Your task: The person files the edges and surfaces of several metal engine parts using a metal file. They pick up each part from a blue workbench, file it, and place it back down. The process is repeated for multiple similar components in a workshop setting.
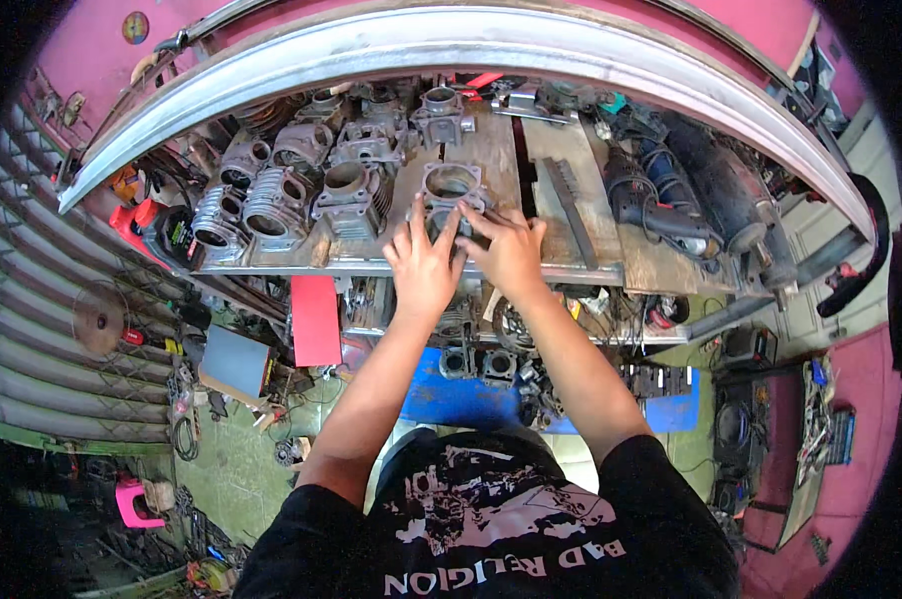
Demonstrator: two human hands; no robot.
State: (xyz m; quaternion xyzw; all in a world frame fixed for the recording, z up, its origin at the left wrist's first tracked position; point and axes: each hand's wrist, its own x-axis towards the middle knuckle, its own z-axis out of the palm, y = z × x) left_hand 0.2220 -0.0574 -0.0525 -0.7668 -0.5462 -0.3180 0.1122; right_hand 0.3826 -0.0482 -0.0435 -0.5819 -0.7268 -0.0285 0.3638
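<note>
Both my left hand (423, 268) and right hand (511, 250) rest on the cylinder (451, 190) on the tabletop (581, 235), fingers spread, steadying it; a lift would need a firmer grip.

Pink walls (81, 40), corrugated shutter (31, 329), cluttered green floor (231, 469).

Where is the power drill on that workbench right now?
In the head view, the dark power drill lies on the right part of the wooden bench top, right of the person's right hand and beside a long black cylinder.
</note>
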